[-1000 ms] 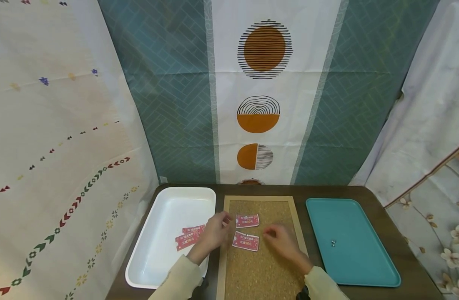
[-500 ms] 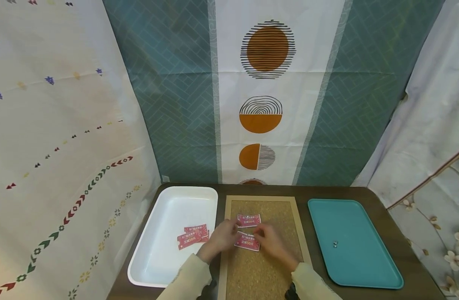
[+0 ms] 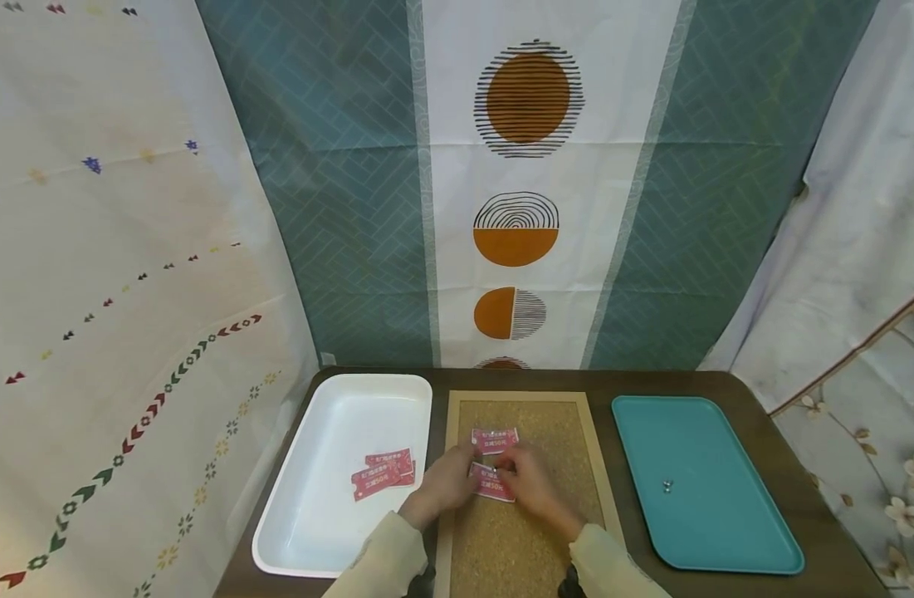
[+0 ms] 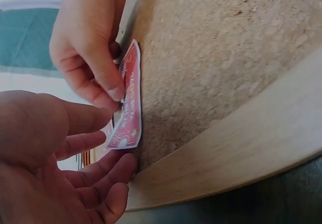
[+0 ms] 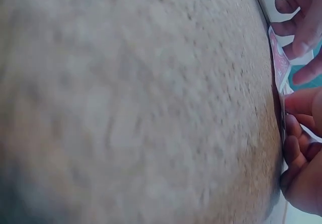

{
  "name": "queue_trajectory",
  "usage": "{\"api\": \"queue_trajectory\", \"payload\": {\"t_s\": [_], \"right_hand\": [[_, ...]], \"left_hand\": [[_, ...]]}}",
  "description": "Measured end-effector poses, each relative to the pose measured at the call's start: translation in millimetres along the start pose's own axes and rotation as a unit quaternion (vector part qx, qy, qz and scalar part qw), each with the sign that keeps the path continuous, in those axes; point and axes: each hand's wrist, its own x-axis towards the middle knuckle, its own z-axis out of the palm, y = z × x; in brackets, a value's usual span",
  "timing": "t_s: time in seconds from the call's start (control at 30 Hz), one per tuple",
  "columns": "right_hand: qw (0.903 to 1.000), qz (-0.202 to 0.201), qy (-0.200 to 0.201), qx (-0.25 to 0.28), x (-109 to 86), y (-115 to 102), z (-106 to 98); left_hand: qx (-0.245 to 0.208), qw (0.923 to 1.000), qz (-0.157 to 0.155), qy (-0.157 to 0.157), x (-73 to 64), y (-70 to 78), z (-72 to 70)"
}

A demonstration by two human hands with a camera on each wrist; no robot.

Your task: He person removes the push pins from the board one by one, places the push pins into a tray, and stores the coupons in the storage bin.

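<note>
The lower red coupon (image 3: 494,488) is being flanked by two bare hands on the cork board (image 3: 512,548). At its upper edge, a tiny shiny pin (image 3: 496,469) is being pinched by the right hand (image 3: 535,482), whose thumb and forefinger are being pressed together. The coupon's left end is being loosely surrounded by the left hand (image 3: 447,480), its fingers being held apart and slightly bent; whether that end is being touched cannot be told. Just beyond both hands, the upper red coupon (image 3: 496,442) is being carried by the same board. To the left of the left hand, a few overlapping red coupons (image 3: 378,479) are being held in the white tray (image 3: 315,515). To the right of the right hand, well apart from it, small silver pieces (image 3: 667,486) are being held in the teal tray (image 3: 718,507). The board and both trays are being borne by the dark tabletop (image 3: 669,382).
</note>
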Motion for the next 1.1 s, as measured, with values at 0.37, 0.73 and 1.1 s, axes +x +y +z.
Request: {"api": "queue_trajectory", "payload": {"t_s": [0.37,0.73,1.1], "right_hand": [[0.9995,0.024,-0.005,-0.02,5.1,-10.8,7.5],[0.9984,0.048,-0.023,-0.015,7.0,-5.4,5.1],[0.9981,0.058,-0.02,-0.007,7.7,-4.2,1.3]], "left_hand": [[0.011,0.9998,0.011,0.009,-4.0,-5.6,7.5],[-0.047,0.9989,0.004,-0.002,-2.9,-1.4,10.2],[-0.054,0.9984,0.012,0.003,0.3,1.0,11.1]]}}
